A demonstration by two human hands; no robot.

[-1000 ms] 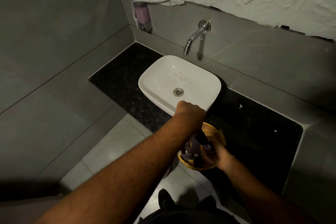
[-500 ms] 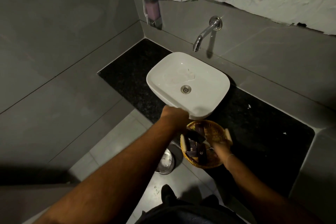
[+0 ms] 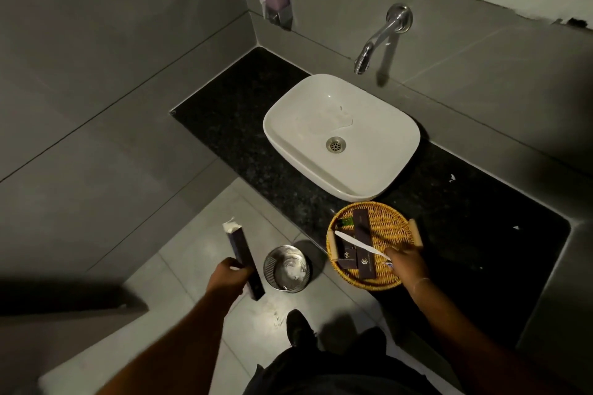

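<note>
Wicker basket (image 3: 390, 228), held one-sided by the right hand (image 3: 409, 263), may tip and spill. Left hand (image 3: 228, 279) grips a purple box (image 3: 243, 258).

Hotel-style bathroom: vessel basin (image 3: 341, 135), wall tap (image 3: 382, 37), wicker tray of toiletries (image 3: 390, 224).
</note>
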